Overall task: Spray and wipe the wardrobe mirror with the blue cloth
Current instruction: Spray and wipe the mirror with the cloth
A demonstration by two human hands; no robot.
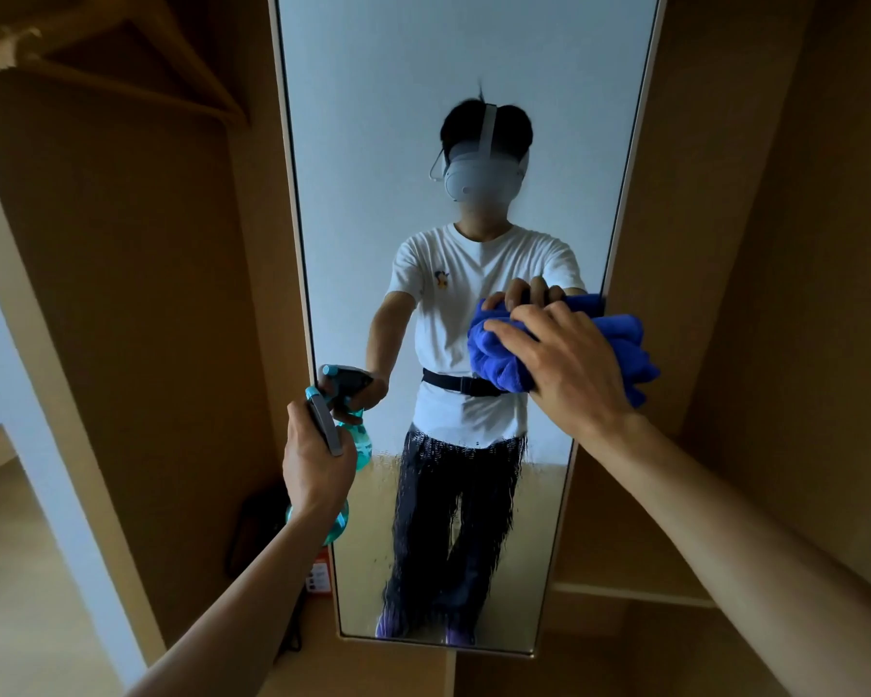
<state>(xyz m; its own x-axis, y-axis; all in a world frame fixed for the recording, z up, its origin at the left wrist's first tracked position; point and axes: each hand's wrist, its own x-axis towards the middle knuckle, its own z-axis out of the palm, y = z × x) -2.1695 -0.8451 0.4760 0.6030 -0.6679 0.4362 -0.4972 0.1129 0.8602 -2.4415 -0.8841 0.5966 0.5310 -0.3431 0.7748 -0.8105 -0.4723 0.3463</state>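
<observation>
The tall wardrobe mirror (373,143) fills the middle of the head view. Its lower half is streaked with wet spray droplets, and its upper half looks dry. My right hand (569,364) presses a bunched blue cloth (499,359) flat against the glass near the mirror's right edge, at mid height. My left hand (313,460) grips a teal spray bottle (340,520) with a grey trigger head, held beside the mirror's left edge, nozzle toward the glass. The mirror reflects a person, both hands and the bottle.
Brown wooden wardrobe panels (147,294) flank the mirror. A wooden hanger (122,57) hangs at the upper left. A dark bag (262,525) and an orange-labelled box (320,576) sit on the wardrobe floor at the left. A low shelf ledge (634,596) runs at the right.
</observation>
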